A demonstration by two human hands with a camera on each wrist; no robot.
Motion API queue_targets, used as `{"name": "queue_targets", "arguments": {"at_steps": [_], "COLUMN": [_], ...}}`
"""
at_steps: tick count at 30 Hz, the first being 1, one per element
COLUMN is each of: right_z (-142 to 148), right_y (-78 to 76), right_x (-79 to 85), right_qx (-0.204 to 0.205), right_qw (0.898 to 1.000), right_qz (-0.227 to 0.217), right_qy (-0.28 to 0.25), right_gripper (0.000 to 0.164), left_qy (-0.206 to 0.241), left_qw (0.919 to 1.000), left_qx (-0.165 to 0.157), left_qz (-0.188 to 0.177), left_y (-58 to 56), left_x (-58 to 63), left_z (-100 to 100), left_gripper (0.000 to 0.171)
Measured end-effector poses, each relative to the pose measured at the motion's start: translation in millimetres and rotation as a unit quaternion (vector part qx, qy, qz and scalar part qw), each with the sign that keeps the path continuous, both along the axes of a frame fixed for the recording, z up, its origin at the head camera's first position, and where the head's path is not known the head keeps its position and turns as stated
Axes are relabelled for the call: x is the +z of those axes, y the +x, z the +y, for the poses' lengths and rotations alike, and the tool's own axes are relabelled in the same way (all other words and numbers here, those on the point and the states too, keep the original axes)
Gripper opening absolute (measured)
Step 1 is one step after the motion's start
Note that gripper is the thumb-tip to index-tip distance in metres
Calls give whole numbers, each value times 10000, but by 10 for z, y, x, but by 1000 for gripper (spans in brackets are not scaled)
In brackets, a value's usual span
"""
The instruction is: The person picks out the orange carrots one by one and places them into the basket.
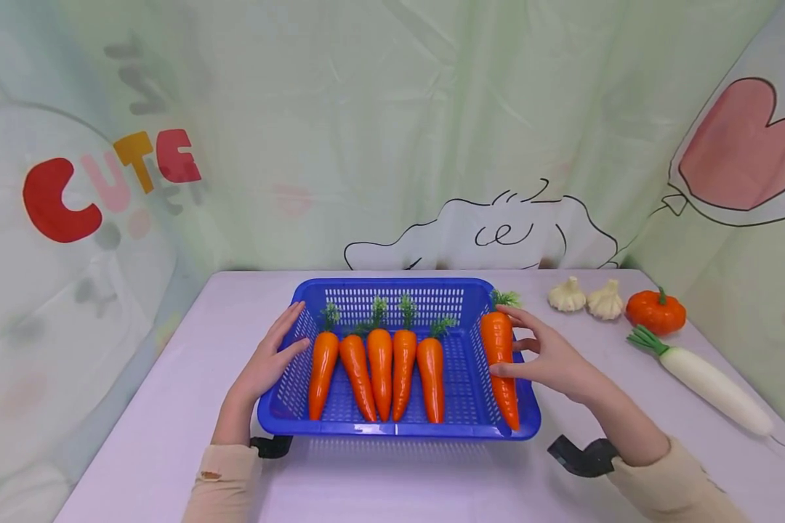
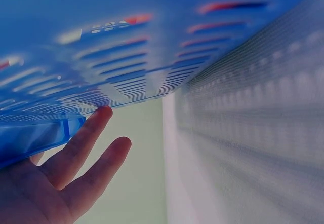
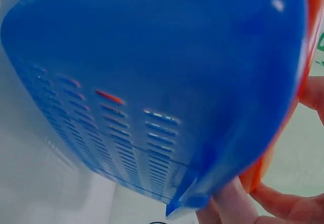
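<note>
A blue plastic basket (image 1: 399,430) with slotted walls holds several orange carrots (image 1: 379,363) with green leafy tops, lying side by side. At its left rim is my left hand (image 1: 264,367), fingers and thumb extended along the outside of the wall; in the left wrist view, fingertips (image 2: 104,113) come right up to the slotted side. My right hand (image 1: 549,356) grips another carrot (image 1: 499,341) between thumb and fingers. That carrot leans over the right rim of the basket, tip toward the front corner. In the right wrist view the basket wall partly hides the carrot (image 3: 255,173).
Two garlic bulbs (image 1: 567,295) stand at the back right of the white table (image 1: 170,407). Beside them sits a small orange pumpkin (image 1: 655,312), with a white radish (image 1: 716,388) lying in front. A printed curtain (image 1: 340,145) hangs behind the table.
</note>
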State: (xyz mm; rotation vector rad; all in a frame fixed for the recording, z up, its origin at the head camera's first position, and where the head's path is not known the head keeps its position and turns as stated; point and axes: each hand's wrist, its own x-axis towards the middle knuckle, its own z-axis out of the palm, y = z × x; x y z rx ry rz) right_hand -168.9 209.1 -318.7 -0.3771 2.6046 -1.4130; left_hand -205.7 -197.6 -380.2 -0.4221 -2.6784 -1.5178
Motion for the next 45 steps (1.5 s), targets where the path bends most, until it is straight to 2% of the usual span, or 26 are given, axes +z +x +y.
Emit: {"name": "queue_targets", "arguments": {"at_steps": [18, 30, 38, 45], "right_z": [-239, -385, -461, -532], "right_y": [-215, -305, -351, -341], "right_x": [-113, -180, -320, -370], "right_qx": [487, 652, 676, 658], "right_qw": [9987, 9972, 9943, 9891], "right_qz": [-112, 105, 269, 429], "right_qy": [139, 347, 775, 1242], "right_gripper": [88, 87, 88, 85], "left_qy": [-40, -27, 32, -47], "left_qw": [10000, 10000, 9999, 10000], "left_qx": [44, 42, 98, 73], "left_qz": [-10, 4, -116, -34], "left_y": [1, -2, -12, 5], "left_x": [-17, -10, -15, 3], "left_z": [-7, -9, -8, 7], "left_gripper": [59, 59, 61, 60]}}
